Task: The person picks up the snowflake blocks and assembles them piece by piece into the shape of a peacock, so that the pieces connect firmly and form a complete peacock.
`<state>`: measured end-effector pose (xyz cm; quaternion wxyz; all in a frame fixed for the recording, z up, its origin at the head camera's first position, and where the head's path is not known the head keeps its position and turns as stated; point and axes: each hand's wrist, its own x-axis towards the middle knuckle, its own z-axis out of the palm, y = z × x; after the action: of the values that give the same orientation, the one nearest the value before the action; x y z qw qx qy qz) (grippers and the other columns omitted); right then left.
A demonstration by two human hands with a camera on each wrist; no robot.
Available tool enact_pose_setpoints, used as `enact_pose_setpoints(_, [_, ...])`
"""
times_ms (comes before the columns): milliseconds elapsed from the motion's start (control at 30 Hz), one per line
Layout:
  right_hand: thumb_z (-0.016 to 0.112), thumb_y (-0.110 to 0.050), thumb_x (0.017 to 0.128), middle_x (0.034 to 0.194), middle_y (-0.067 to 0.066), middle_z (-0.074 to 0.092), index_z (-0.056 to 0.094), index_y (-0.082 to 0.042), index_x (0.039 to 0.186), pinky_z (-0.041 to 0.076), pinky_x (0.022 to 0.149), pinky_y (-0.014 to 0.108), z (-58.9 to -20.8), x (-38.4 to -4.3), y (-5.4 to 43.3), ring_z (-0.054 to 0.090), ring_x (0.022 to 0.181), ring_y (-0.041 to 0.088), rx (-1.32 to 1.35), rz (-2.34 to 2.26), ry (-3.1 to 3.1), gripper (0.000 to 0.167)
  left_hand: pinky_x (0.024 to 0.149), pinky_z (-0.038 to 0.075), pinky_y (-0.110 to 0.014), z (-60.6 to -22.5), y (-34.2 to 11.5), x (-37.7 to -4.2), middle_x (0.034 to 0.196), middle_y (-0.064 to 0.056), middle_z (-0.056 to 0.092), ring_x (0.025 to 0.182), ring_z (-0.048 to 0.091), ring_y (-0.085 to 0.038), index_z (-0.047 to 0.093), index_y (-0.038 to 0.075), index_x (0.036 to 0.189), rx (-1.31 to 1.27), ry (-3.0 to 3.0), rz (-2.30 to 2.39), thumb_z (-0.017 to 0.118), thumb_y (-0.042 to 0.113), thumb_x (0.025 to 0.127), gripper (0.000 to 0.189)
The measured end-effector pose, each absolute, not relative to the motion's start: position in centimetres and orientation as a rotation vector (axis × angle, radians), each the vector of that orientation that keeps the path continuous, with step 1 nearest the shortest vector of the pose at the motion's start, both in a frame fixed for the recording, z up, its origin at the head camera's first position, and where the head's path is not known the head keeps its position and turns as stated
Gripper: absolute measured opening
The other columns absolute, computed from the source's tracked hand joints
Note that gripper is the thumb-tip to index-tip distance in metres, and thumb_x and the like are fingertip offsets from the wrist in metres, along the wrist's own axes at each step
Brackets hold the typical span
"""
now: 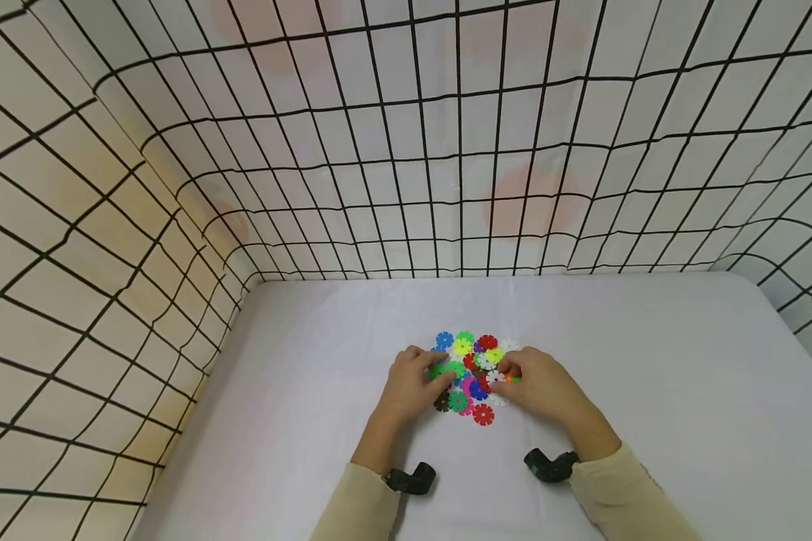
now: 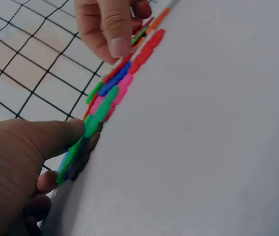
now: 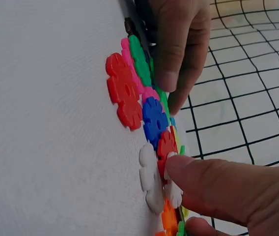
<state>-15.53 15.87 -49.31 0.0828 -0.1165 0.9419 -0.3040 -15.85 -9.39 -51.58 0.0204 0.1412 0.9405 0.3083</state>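
Colourful notched plastic discs, like snowflake building pieces, lie in a loose pile [image 1: 479,389] on the white-covered table. At the pile's left side is my left hand [image 1: 411,383], its thumb [image 2: 63,133] on a green disc [image 2: 102,113] and its fingers on the far side. My right hand [image 1: 540,382] is at the right side, with the thumb tip [image 3: 181,167] touching a white disc [image 3: 174,194] and the index finger bent near orange and green discs. A red disc [image 1: 483,415] lies at the near edge, beside blue, pink and dark brown ones.
A black wire grid [image 1: 460,158] backed by pale cloth stands behind the table [image 1: 298,421] and along both sides. Black elbow-shaped pieces sit at both wrists, one at the left cuff [image 1: 413,479] and one at the right cuff [image 1: 551,466].
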Motion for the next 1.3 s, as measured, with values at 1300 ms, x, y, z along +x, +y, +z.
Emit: enact_pose_setpoints(1300, [0.081,0.005,0.081,0.09,-0.007,0.072,0.079,-0.013,0.094,0.054,0.07,0.012,-45.8,-13.3,14.0,0.063,0.079,0.003,-0.883,-1.731,2.885,0.023,0.065,0.056,-0.022,-43.4,-7.6,-12.7,0.084,-0.009,0.071,0.075,0.071,-0.021,0.073,0.001,0.103,0.161,2.178,2.009,0.071,0.017,0.095,0.018])
